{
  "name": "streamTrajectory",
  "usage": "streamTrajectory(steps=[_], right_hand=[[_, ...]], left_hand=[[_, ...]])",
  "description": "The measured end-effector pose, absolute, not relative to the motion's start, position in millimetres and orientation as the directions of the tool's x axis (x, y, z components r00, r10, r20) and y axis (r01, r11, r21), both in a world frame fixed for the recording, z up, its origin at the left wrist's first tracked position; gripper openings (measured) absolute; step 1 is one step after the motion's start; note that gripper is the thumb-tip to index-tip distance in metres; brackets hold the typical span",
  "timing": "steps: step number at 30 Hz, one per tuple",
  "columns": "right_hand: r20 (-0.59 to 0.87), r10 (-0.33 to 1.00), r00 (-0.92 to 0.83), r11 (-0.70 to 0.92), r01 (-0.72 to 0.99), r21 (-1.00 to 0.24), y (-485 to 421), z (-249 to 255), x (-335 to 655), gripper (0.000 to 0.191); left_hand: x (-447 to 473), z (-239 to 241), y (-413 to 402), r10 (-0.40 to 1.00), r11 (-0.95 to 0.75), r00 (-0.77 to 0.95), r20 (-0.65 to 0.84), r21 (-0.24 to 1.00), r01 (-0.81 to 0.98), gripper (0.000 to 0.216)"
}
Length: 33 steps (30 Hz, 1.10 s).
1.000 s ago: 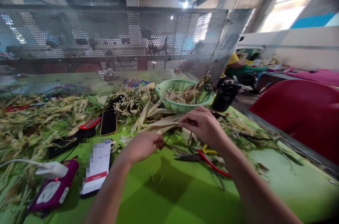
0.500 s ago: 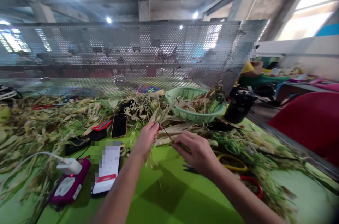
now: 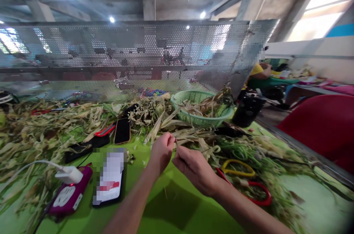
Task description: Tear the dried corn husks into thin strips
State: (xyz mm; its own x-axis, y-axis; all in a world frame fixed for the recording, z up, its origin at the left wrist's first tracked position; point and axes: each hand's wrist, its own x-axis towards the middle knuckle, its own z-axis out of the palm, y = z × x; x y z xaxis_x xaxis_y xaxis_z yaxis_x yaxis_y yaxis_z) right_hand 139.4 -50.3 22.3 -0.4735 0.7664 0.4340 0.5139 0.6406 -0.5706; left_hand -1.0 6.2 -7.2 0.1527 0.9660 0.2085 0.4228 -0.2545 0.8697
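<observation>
My left hand (image 3: 162, 151) and my right hand (image 3: 193, 167) meet over the green table (image 3: 177, 208), fingertips almost touching. Both are pinched on a thin dark strand and dry husk strips (image 3: 177, 136) that fan out just beyond them. A green plastic basket (image 3: 200, 119) with husks in it stands further back. Scissors with one yellow and one red handle (image 3: 243, 178) lie to the right of my right hand.
Dry husks (image 3: 55, 127) cover the table's left and back. A lit phone (image 3: 110, 177), a purple power strip with a white plug (image 3: 69, 189) and a second phone (image 3: 122, 131) lie at the left. A perforated metal screen (image 3: 124, 57) closes the back. A red chair (image 3: 323, 127) stands right; a person sits beyond it.
My hands drew together. The left hand came down and right, the right hand shifted slightly toward me. The scissors' handles, partly covered before, now show.
</observation>
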Motion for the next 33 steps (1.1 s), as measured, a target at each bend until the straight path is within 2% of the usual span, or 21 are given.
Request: streamTrajectory(steps=[6, 8, 11, 13, 16, 19, 21, 23, 26, 29, 33], right_hand=[[0.470, 0.715, -0.519, 0.699, 0.510, -0.501, -54, 27, 143, 0.027], [0.460, 0.726, -0.511, 0.687, 0.516, -0.512, -48, 31, 152, 0.027], [0.433, 0.819, -0.377, 0.572, 0.489, -0.659, -35, 37, 169, 0.029], [0.385, 0.875, -0.292, 0.473, 0.355, -0.806, -24, 40, 179, 0.032], [0.236, 0.929, -0.285, 0.262, 0.057, -0.963, -13, 39, 186, 0.034], [0.162, 0.952, -0.261, 0.131, -0.134, -0.982, -10, 31, 182, 0.032], [0.176, 0.955, -0.238, 0.144, -0.144, -0.979, -13, 27, 175, 0.030], [0.231, 0.942, -0.245, 0.227, -0.044, -0.973, -20, 25, 167, 0.031], [0.333, 0.884, -0.329, 0.415, 0.223, -0.882, -34, 27, 156, 0.030], [0.386, 0.806, -0.448, 0.573, 0.430, -0.698, -47, 30, 148, 0.027], [0.457, 0.693, -0.557, 0.719, 0.485, -0.498, -53, 25, 143, 0.025]], left_hand=[[3, -6, -3, 0.926, -0.377, 0.202, 0.318, 0.764, 0.524, 0.019], [1, -2, -7, 0.909, -0.417, 0.261, 0.325, 0.730, 0.541, 0.019], [-6, 10, -14, 0.859, -0.473, 0.445, 0.253, 0.724, 0.502, 0.019], [-12, 22, -19, 0.782, -0.469, 0.603, 0.157, 0.786, 0.403, 0.017], [-19, 35, -22, 0.675, -0.295, 0.731, 0.101, 0.945, 0.142, 0.015], [-18, 33, -19, 0.757, -0.016, 0.643, 0.116, 0.987, -0.159, 0.022], [-15, 25, -13, 0.836, 0.124, 0.543, 0.078, 0.937, -0.325, 0.025], [-11, 16, -7, 0.890, 0.161, 0.455, 0.040, 0.904, -0.395, 0.025], [-7, 7, -2, 0.937, 0.124, 0.348, -0.017, 0.949, -0.290, 0.023], [-2, 2, -1, 0.972, -0.040, 0.231, 0.050, 0.998, -0.046, 0.021], [6, -3, -4, 0.968, -0.227, 0.187, 0.170, 0.909, 0.349, 0.017]])
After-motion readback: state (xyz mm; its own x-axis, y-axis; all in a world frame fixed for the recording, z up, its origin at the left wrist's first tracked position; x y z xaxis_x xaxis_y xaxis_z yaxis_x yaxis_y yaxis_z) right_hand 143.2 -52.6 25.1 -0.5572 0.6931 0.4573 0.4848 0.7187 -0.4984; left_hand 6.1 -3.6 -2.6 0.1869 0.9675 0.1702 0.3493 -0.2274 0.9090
